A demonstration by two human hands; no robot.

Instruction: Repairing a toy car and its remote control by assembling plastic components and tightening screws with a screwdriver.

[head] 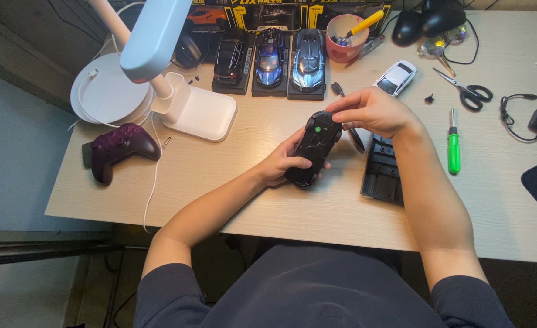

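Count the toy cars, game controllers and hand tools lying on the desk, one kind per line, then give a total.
Toy cars: 4 (black, blue, silver-blue, white)
Controllers: 2 (black, purple)
Hand tools: 2 (scissors, screwdriver)
Total: 8

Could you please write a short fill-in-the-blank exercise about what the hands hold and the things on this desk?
1. Both hands grip a ____ game controller.
2. The screwdriver right of the right hand has a ____ handle.
3. The purple controller lies near the lamp's ____ base.
4. The left hand holds the controller's ____ end.

Missing words: black; green; white; lower
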